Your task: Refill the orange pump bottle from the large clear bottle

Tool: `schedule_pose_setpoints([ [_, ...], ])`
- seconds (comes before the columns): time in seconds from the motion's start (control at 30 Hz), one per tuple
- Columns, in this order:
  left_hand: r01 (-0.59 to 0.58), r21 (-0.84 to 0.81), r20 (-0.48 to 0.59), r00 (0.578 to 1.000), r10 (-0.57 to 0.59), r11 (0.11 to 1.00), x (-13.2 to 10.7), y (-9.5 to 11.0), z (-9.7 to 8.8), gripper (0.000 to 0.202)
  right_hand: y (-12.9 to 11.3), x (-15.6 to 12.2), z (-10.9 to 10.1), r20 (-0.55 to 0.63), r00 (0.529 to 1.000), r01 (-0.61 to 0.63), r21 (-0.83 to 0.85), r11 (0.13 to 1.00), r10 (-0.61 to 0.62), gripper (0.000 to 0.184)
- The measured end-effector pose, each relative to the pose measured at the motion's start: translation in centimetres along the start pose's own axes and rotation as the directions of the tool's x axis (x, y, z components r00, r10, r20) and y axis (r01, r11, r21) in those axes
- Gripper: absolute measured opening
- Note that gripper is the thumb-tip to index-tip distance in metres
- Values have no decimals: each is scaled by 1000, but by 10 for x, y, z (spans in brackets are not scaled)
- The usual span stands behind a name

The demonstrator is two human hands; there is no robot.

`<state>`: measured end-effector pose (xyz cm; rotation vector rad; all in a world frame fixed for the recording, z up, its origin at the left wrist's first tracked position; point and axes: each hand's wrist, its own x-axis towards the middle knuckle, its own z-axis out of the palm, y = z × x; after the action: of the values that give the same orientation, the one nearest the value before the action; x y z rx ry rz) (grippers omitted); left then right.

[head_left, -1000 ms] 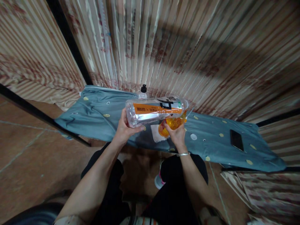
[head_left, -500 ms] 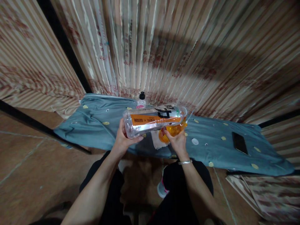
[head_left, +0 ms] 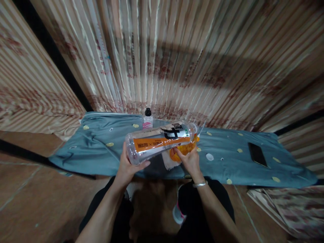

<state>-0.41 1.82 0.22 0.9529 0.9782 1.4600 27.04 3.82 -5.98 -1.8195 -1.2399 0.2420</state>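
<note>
My left hand [head_left: 130, 165] is wrapped round the base of a large clear plastic bottle [head_left: 158, 141] with an orange and silver label. The bottle lies tilted, its neck pointing right and slightly up. In my right hand [head_left: 188, 159] is a smaller bottle of orange-yellow colour [head_left: 186, 148], partly hidden behind my fingers and the clear bottle. The clear bottle's neck is close over the top of the orange one; whether the two touch I cannot tell. Beneath them a pale cloth [head_left: 170, 162] lies on the blue bedding.
A small bottle with a black cap [head_left: 147, 119] stands at the back of the blue patterned cover [head_left: 101, 158]. To the right lie a white round disc [head_left: 209, 157] and a black phone [head_left: 257, 154]. Dark metal poles [head_left: 50, 54] frame the striped curtain [head_left: 177, 50].
The base of the clear bottle has shifted left and down in view with my left hand. The whole view has also shifted slightly. Both bottles remain held.
</note>
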Motion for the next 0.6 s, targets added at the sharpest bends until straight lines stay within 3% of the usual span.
schedule_pose_setpoints([
  [0.43, 60, 45, -60, 997, -57, 997, -1, -6, -8, 115, 1, -2, 1, 4, 1000, -14, 19, 1000, 14, 93],
  [0.6, 91, 51, -39, 995, -89, 994, -2, -10, -15, 103, -1, -2, -1, 22, 999, -47, 54, 997, 46, 90],
])
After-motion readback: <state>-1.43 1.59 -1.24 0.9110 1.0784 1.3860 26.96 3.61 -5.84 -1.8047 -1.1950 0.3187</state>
